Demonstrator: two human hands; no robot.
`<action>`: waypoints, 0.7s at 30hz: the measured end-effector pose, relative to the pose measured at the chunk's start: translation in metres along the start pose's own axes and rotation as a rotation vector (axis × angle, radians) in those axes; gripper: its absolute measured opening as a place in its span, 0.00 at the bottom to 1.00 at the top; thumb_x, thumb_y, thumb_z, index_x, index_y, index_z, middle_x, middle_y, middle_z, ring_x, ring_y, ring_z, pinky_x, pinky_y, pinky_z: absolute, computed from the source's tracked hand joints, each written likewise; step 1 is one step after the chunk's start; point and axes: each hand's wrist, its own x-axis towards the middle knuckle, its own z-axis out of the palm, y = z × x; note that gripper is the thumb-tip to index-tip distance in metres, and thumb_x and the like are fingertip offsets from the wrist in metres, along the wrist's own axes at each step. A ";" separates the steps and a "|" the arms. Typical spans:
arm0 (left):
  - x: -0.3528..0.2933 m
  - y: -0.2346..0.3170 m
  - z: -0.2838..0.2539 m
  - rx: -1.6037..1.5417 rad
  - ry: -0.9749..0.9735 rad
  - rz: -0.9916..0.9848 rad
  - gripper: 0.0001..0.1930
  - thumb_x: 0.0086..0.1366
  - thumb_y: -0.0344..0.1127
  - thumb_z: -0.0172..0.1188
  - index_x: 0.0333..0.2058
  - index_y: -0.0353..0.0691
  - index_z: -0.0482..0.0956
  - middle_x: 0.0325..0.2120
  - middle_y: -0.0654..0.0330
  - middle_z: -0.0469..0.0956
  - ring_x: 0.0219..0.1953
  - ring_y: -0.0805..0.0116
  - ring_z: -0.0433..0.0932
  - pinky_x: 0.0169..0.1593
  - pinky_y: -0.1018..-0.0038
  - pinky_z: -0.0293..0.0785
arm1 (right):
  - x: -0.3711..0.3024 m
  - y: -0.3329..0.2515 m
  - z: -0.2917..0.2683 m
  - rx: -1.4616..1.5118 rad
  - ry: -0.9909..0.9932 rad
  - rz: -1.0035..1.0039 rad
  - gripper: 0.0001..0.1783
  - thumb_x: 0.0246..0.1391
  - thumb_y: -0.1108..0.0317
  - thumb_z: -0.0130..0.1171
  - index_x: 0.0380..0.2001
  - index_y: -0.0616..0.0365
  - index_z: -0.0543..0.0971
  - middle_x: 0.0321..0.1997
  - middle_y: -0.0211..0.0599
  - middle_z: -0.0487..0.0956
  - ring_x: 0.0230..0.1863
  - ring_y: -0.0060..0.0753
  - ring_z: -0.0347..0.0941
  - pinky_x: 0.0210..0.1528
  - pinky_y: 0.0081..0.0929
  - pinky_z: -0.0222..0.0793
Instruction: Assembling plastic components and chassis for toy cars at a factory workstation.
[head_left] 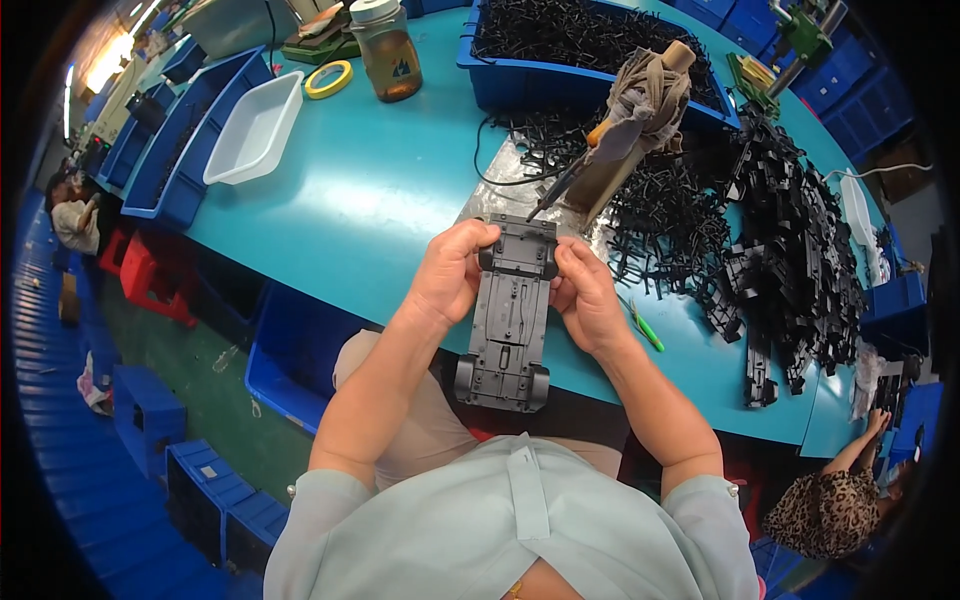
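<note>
While your left grip [450,268] and right grip [588,298] are clasping the far end of the black chassis [510,315] over the counter [350,225], beside the pointed tool [563,185], you are perhaps risking a scratch, if either grip is loosening.

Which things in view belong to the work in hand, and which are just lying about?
Part of the work, it seems:
black plastic base, held by left hand and right hand
pointed tool, tip near the base's far end
small black parts
heap of similar black pieces

Apparently just lying about:
yellow tape roll
jar
white tray
green-handled tool
</note>
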 end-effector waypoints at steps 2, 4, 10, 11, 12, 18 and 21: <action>-0.003 0.000 -0.002 0.007 0.037 0.023 0.06 0.60 0.33 0.55 0.31 0.37 0.73 0.30 0.61 0.76 0.30 0.73 0.76 0.35 0.74 0.75 | 0.000 0.000 0.006 -0.062 0.036 -0.006 0.13 0.60 0.59 0.53 0.40 0.56 0.72 0.34 0.27 0.75 0.33 0.18 0.71 0.35 0.22 0.69; -0.004 0.003 -0.003 -0.014 0.027 0.010 0.06 0.60 0.33 0.55 0.32 0.37 0.73 0.30 0.61 0.76 0.30 0.73 0.76 0.35 0.74 0.75 | 0.000 -0.002 0.011 -0.081 0.047 -0.001 0.13 0.60 0.59 0.52 0.40 0.57 0.73 0.34 0.28 0.76 0.33 0.19 0.72 0.36 0.22 0.69; -0.007 0.011 0.000 -0.050 0.001 -0.026 0.06 0.61 0.32 0.54 0.33 0.36 0.73 0.30 0.60 0.76 0.30 0.72 0.76 0.35 0.75 0.75 | 0.004 -0.011 0.016 -0.121 0.041 0.013 0.14 0.59 0.61 0.53 0.41 0.60 0.74 0.36 0.31 0.77 0.35 0.21 0.73 0.38 0.23 0.69; -0.006 0.011 -0.002 -0.053 -0.002 -0.020 0.06 0.61 0.32 0.54 0.34 0.35 0.73 0.31 0.60 0.76 0.30 0.72 0.76 0.34 0.76 0.75 | 0.005 -0.013 0.017 -0.113 0.037 0.025 0.14 0.59 0.61 0.53 0.40 0.61 0.74 0.36 0.31 0.78 0.35 0.21 0.73 0.39 0.23 0.69; -0.006 0.011 -0.004 -0.058 -0.002 -0.018 0.06 0.61 0.32 0.54 0.34 0.35 0.73 0.31 0.60 0.76 0.30 0.72 0.76 0.34 0.76 0.75 | 0.005 -0.014 0.018 -0.118 0.036 0.027 0.14 0.59 0.61 0.53 0.40 0.61 0.74 0.36 0.31 0.78 0.35 0.21 0.73 0.39 0.23 0.69; -0.003 0.013 -0.007 -0.073 -0.014 -0.019 0.07 0.61 0.34 0.55 0.33 0.35 0.73 0.31 0.60 0.76 0.30 0.73 0.76 0.33 0.76 0.75 | 0.007 -0.014 0.023 -0.110 0.041 0.011 0.14 0.59 0.62 0.53 0.41 0.62 0.74 0.37 0.33 0.78 0.36 0.21 0.73 0.39 0.22 0.69; -0.005 0.015 -0.005 -0.080 -0.017 -0.014 0.08 0.62 0.34 0.55 0.34 0.36 0.74 0.30 0.60 0.77 0.29 0.74 0.76 0.33 0.77 0.74 | 0.009 -0.012 0.021 -0.089 0.045 0.012 0.15 0.59 0.61 0.53 0.41 0.62 0.74 0.37 0.32 0.78 0.36 0.21 0.73 0.39 0.22 0.69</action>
